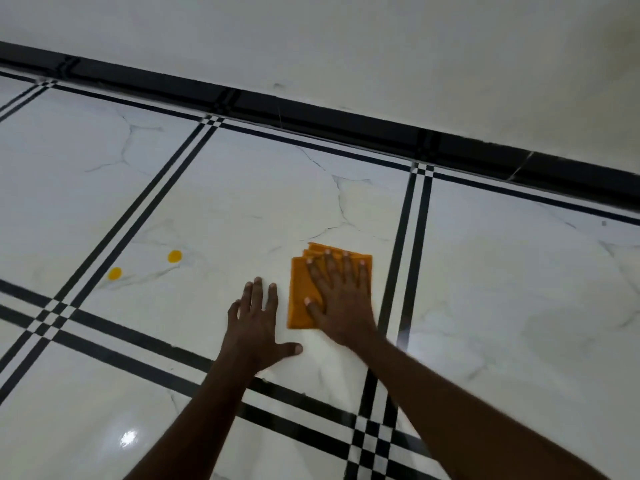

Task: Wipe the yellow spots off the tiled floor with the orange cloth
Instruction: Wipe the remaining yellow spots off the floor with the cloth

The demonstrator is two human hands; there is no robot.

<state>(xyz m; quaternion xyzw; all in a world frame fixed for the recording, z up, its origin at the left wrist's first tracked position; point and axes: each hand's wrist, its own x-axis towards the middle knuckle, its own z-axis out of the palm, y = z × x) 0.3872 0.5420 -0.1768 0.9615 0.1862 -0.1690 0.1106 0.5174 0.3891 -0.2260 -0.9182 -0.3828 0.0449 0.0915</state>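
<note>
A folded orange cloth [300, 292] lies flat on the white tiled floor [242, 209], right of centre. My right hand [341, 299] presses down on the cloth with fingers spread, covering most of it. My left hand [258, 327] rests flat on the bare tile just left of the cloth, fingers apart, holding nothing. Two round yellow spots sit on the same tile to the left: one [175, 256] nearer the cloth, the other [114, 273] close to the black grout lines.
Black double stripes [414, 258] border each tile and cross in checkered corners. A black skirting [311, 112] runs along the base of the white wall [346, 46] behind. A light glare [128, 438] shines on the near tile.
</note>
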